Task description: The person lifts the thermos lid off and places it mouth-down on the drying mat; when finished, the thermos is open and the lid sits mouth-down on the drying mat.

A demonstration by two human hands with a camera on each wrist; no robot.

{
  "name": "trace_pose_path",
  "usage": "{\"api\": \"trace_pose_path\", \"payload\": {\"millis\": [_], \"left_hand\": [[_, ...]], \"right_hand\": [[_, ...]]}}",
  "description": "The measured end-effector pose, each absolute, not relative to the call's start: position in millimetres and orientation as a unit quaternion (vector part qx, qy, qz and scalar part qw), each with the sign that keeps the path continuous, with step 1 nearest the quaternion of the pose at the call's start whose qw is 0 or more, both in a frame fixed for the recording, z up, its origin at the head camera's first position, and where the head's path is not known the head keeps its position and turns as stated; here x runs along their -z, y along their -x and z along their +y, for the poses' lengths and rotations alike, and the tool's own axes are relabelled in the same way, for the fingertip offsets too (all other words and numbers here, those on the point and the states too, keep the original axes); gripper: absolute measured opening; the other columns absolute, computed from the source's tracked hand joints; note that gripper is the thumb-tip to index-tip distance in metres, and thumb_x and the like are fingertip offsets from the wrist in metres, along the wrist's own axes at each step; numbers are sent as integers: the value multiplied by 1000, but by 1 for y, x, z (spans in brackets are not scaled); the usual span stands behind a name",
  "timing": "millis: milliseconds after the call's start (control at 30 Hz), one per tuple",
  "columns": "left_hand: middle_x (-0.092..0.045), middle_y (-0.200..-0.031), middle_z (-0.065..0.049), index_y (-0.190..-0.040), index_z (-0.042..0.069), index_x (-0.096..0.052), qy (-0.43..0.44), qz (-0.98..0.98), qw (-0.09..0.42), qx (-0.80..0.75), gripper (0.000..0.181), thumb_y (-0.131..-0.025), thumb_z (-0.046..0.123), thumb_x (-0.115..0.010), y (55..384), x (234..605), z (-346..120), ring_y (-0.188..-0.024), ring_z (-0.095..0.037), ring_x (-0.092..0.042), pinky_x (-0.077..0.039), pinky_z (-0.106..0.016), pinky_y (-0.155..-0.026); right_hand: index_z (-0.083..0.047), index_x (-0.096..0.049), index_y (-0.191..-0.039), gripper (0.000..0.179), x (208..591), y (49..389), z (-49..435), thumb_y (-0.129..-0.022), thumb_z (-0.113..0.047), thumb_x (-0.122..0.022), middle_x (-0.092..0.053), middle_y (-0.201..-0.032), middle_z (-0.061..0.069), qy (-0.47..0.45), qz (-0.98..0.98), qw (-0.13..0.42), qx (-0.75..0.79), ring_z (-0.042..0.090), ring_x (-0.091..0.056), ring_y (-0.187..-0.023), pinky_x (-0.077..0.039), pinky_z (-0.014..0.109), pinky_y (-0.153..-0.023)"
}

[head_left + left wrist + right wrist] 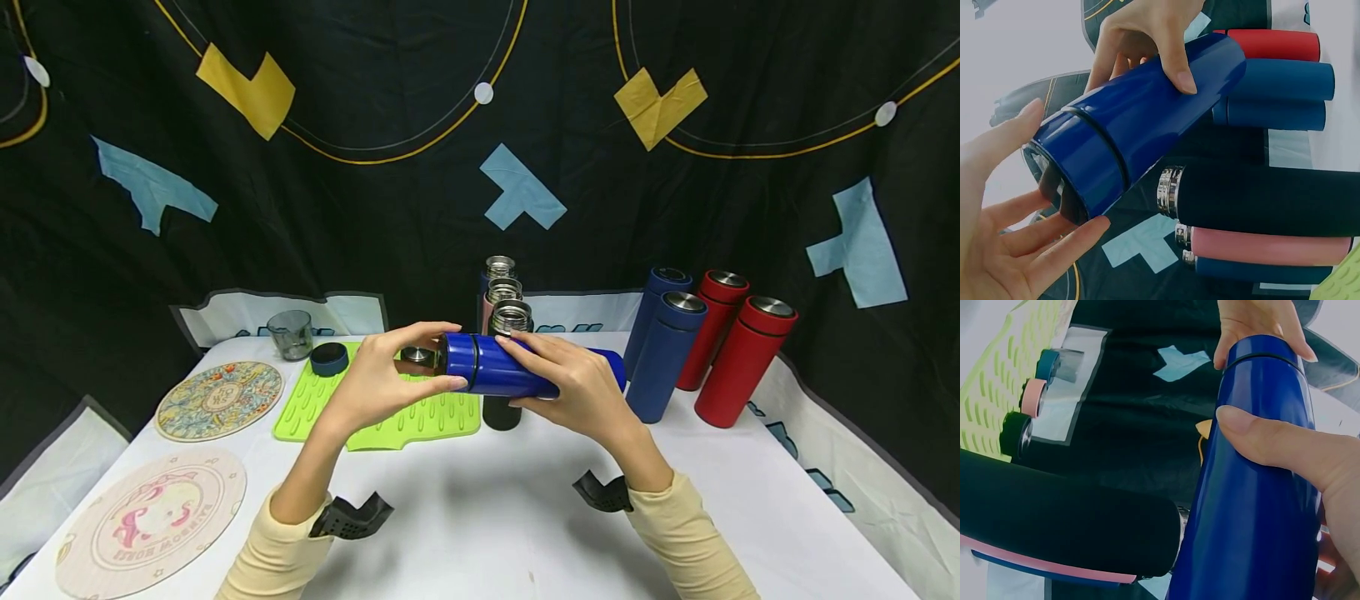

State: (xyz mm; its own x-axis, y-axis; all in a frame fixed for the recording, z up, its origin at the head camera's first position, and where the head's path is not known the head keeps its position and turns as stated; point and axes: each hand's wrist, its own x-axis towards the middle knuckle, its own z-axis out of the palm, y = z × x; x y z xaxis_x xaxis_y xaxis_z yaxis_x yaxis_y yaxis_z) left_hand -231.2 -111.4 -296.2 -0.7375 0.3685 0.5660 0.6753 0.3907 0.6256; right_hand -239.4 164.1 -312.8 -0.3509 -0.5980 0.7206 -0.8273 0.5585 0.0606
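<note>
A glossy blue thermos flask [491, 372] is held level above the table, its lid [459, 358] towards the left. My left hand [378, 375] holds the lid's end between thumb and fingertips. Round the body, my right hand [581, 383] grips with its thumb along the near side in the right wrist view. A dark ring marks the seam between lid and body [1166, 112]. Behind the flask stands a black flask [501, 414] without a lid, its metal neck showing. Lidless pink [1266, 245] and dark blue [1260, 270] flasks stand behind that one.
On the right stand two blue flasks [662, 362] and two red flasks [742, 367], lids on. A green mat [375, 435] bears dark blue [328, 358], pink [1034, 398] and black [1016, 434] lids. A glass [291, 335] and two round mats [219, 400] lie left.
</note>
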Motion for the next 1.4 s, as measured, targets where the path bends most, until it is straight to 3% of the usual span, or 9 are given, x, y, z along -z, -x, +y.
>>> {"api": "trace_pose_path", "payload": {"millis": [267,500,700,967,1133,1400], "left_hand": [[-64,-121,-5,-129,18,-59,289,-835,156,442,53,-83,35,-77,230,296,-106,-101,-21,-63,-58,-31,-76],[-52,-137,-2,-139,18,-50,395,-809,163,403,72,-75,28,-84,233,297,-108,-120,-23,-54,-53,-38,-90],[-52,-138,-3,-133,15,-56,455,-774,195,395,66,-74,18,-85,236,298,-109,-124,-22,-52,-52,-39,-91],[-63,-123,-2,-129,17,-59,380,-795,196,431,60,-75,25,-85,233,298,-108,-107,-20,-61,-57,-30,-79],[-66,-115,-4,-126,19,-60,307,-824,170,445,52,-80,32,-80,231,298,-106,-94,-20,-66,-58,-33,-75],[-57,-132,-2,-136,21,-53,356,-815,159,429,67,-77,29,-83,232,297,-109,-112,-22,-59,-55,-32,-85]], "right_hand": [[-19,-52,-140,83,311,238,166,-67,-27,-90,-59,-132,11,-430,-814,360,-153,35,-59,-115,-49,52,-94],[-18,-54,-139,81,309,239,171,-66,-28,-90,-60,-130,11,-442,-820,305,-200,31,-59,-116,-49,50,-94],[-18,-55,-138,82,309,238,174,-65,-26,-91,-60,-129,11,-443,-819,281,-233,30,-59,-116,-50,48,-93],[-19,-53,-140,82,309,237,170,-67,-28,-90,-59,-132,10,-439,-818,316,-195,32,-58,-116,-49,50,-94],[-20,-52,-140,82,309,236,167,-68,-26,-89,-58,-134,9,-430,-818,344,-166,33,-58,-117,-49,51,-94],[-18,-54,-139,81,309,238,170,-67,-27,-90,-59,-132,10,-434,-820,322,-190,33,-58,-117,-48,51,-95]]}}
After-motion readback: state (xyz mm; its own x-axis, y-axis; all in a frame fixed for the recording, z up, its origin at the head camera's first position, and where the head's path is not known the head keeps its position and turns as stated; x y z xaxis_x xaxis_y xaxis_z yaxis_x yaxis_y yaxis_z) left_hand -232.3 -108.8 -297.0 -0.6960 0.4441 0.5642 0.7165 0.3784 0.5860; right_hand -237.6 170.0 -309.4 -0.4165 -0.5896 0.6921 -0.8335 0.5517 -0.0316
